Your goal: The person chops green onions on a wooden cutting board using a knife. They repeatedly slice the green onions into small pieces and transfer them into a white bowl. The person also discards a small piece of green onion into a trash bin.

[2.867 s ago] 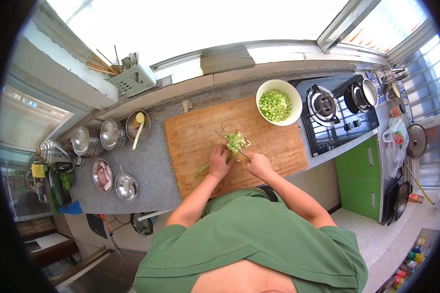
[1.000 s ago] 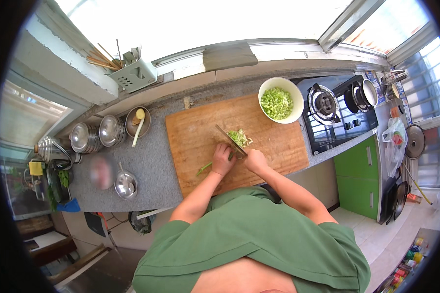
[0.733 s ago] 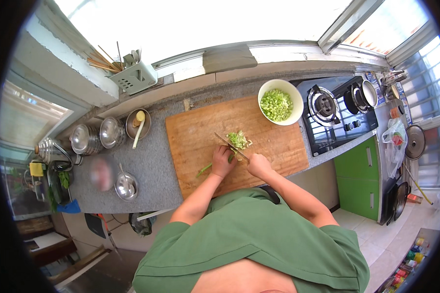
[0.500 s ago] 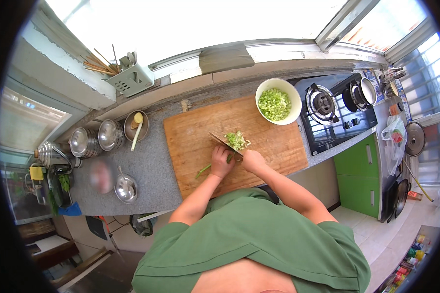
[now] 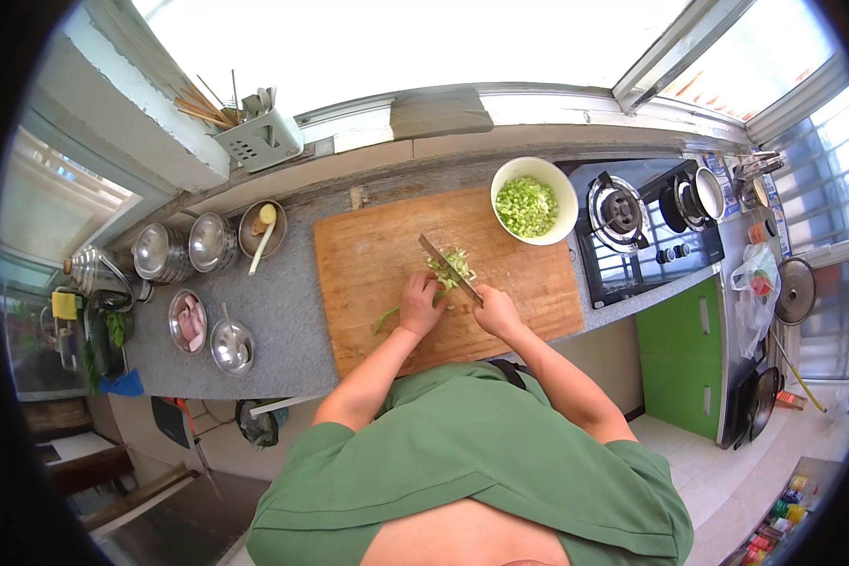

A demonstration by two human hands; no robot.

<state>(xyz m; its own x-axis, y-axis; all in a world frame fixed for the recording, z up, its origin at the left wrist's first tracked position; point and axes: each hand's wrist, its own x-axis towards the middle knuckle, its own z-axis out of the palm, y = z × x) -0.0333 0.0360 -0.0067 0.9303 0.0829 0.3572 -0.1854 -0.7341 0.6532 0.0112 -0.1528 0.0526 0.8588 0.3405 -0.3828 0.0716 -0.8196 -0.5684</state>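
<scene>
My right hand (image 5: pixel 497 311) is closed round the handle of a kitchen knife (image 5: pixel 448 267). Its broad blade slants up and left across a small heap of chopped green vegetable (image 5: pixel 459 260) on the wooden cutting board (image 5: pixel 368 245). Just left of the blade, my left hand (image 5: pixel 421 304) rests on the board with curled fingers over a thin green stalk (image 5: pixel 385 321), whose end sticks out to the left. How firmly the fingers grip it is partly hidden. A white bowl (image 5: pixel 570 213) of finely chopped green pieces stands at the board's far right corner.
Right of the board is a gas stove (image 5: pixel 660 269) with a small pot (image 5: pixel 708 193). Leftward on the counter stand steel bowls, one holding raw meat (image 5: pixel 191 325), another a spoon (image 5: pixel 236 347), a third ginger and a pale stalk (image 5: pixel 266 238). A utensil holder (image 5: pixel 264 140) sits by the window.
The knife has turned, its tip now farther up and its blade lying over the chopped heap rather than beside my left fingers. My left hand stays near the stalk. The view shifted slightly.
</scene>
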